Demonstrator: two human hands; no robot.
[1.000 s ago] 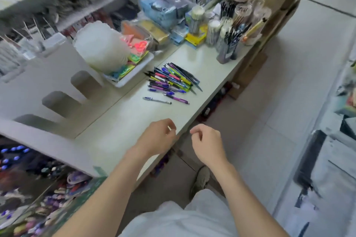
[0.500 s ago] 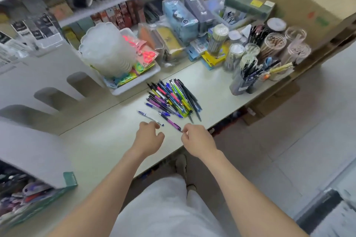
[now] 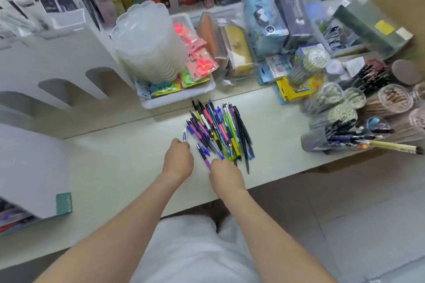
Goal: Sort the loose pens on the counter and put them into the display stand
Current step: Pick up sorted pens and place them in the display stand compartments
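Observation:
A pile of loose pens [image 3: 220, 131] in black, blue, purple, green and pink lies on the pale counter [image 3: 119, 167]. The white stepped display stand [image 3: 57, 89] stands at the left. My left hand [image 3: 179, 161] is at the pile's left edge, its curled fingers on a blue and white pen [image 3: 184, 136] whose end sticks out beyond them. At the pile's near edge my right hand [image 3: 226, 176] has its fingertips curled on the near end of a purple pen [image 3: 205, 159].
Behind the pile stands a white tray [image 3: 179, 99] with a stack of clear plastic tubs [image 3: 147, 41] and packaged scissors. Cups and jars of pens and pencils [image 3: 345, 126] crowd the right. A teal-edged box [image 3: 62, 204] sits at the near left; shelves of stock run behind.
Both hands have moved forward from the counter's near edge to the pen pile. The left reached the blue and white pen, the right the purple pen. The view tipped towards the counter.

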